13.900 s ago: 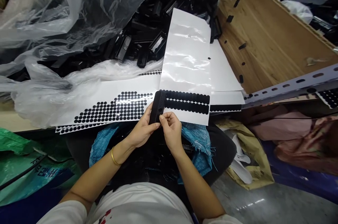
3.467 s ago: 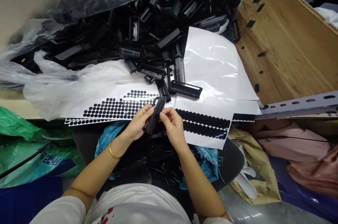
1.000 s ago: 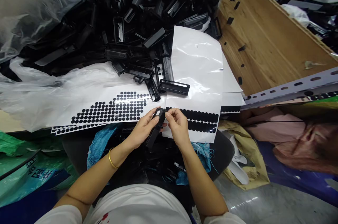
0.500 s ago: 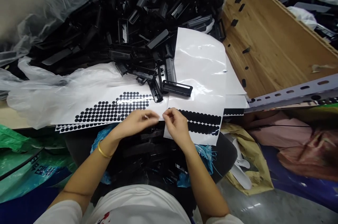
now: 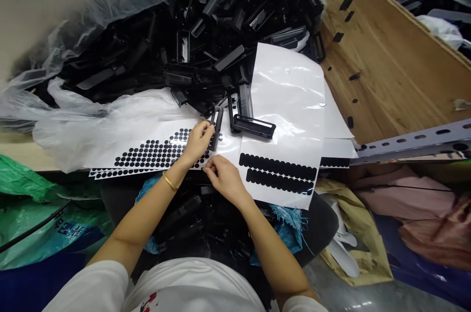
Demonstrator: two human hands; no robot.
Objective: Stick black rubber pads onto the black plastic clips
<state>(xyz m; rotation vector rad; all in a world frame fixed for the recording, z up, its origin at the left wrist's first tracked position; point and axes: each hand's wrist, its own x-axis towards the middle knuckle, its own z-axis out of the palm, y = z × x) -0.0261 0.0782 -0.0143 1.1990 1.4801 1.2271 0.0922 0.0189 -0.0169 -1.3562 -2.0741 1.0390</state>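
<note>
Gripping a seemingly light, stiff black plastic frame by its long side, probably safest, the left hand was over the dot-sticker sheet, beside whose near edge the right hand curled, its grip unclear.

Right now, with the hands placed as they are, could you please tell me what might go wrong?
The black plastic frame in the left hand is over the round-dot sticker sheet and might scuff its surface. A second frame lies partly on the sheet with two black rows and could slide if that sheet is tugged. That sheet's lower edge shows beside the right forearm, which might catch it.
</note>
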